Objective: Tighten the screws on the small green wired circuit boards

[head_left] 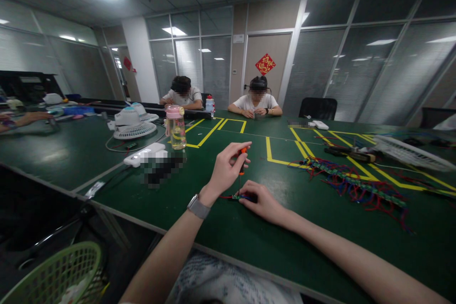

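My left hand (228, 164), with a watch on its wrist, is closed around the orange handle of a screwdriver (242, 161). The screwdriver stands upright, its thin shaft pointing down at a small green circuit board (235, 196) on the table. Low on the tabletop, my right hand (261, 202) has its fingers closed on the board's right end, where dark wires run under them. A red wire sticks out from the board's left side. The exact spot where the screwdriver tip meets the board is too small to make out.
Wired green circuit boards (356, 183) lie in a long row on the right of the green table (199, 180). A pink-lidded bottle (175, 128), white fans (133, 123) and a white power strip (146, 153) stand left. Two people sit opposite; another person's hand (37, 117) shows far left.
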A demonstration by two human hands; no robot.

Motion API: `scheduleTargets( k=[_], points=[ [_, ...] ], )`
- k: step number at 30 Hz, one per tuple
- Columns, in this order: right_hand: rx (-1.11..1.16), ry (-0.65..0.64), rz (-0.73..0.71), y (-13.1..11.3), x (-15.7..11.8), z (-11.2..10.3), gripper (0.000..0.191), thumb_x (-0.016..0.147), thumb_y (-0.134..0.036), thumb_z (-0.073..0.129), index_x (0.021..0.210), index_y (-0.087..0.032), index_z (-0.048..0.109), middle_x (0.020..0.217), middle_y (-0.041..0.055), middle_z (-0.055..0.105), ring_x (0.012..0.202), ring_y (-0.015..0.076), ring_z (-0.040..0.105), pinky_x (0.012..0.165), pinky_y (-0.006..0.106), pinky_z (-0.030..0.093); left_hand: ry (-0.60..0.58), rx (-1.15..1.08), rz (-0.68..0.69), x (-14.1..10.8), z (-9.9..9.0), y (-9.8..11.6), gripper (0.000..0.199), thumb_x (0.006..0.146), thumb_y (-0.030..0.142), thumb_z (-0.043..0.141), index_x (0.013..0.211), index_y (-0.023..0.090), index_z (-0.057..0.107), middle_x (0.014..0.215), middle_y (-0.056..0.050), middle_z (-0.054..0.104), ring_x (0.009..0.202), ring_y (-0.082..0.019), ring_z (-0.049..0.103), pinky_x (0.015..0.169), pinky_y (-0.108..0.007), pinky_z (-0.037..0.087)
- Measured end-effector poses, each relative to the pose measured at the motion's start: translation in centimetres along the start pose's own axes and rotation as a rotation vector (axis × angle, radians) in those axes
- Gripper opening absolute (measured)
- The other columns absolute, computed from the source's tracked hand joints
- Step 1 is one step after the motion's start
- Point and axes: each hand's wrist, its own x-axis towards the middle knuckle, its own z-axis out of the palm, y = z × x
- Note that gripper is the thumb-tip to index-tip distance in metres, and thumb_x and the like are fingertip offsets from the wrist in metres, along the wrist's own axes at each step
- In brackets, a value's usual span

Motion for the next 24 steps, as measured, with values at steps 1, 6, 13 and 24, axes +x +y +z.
scheduleTargets(
  k=[1,6,13,24],
  points=[
    [0.001,0.0,-0.001,0.0,0.0,0.0,0.011,0.078,-0.011,0.06,0.086,-0.015,0.066,0.083,0.0036,0.059,0.075,0.0142,0.055,0.069,0.026,0.045,0.015,0.024,-0.001,0.0,0.0,0.0,0.031,0.089,0.03,0.049,0.118,0.023,0.057,0.108,-0.005,0.053,0.075,-0.009,0.061,0.062,-0.02,0.057],
    [-0.01,0.002,0.001,-0.1,0.1,0.0,0.012,0.078,-0.01,0.06,0.086,-0.016,0.067,0.082,0.0032,0.058,0.073,0.014,0.055,0.067,0.025,0.044,0.046,0.137,0.021,0.0,-0.2,0.1,0.028,0.085,0.032,0.056,0.11,0.023,0.063,0.097,-0.004,0.05,0.079,-0.01,0.056,0.059,-0.017,0.055],
    [-0.116,0.04,-0.014,-0.3,-0.3,0.1,0.014,0.077,-0.012,0.062,0.091,-0.015,0.063,0.081,0.0027,0.059,0.071,0.0141,0.054,0.064,0.025,0.044,0.032,0.113,0.014,-0.1,0.2,0.1,0.034,0.088,0.027,0.051,0.122,0.026,0.055,0.103,-0.003,0.05,0.075,-0.008,0.06,0.057,-0.016,0.056],
    [-0.26,0.109,-0.201,-0.1,-0.9,0.1,0.011,0.083,-0.016,0.059,0.086,-0.018,0.069,0.082,0.0042,0.068,0.077,0.0161,0.061,0.071,0.027,0.047,0.161,0.257,0.01,0.1,0.0,-0.3,0.034,0.079,0.03,0.064,0.113,0.026,0.061,0.09,-0.002,0.045,0.072,-0.009,0.052,0.044,-0.013,0.05]
  ],
)
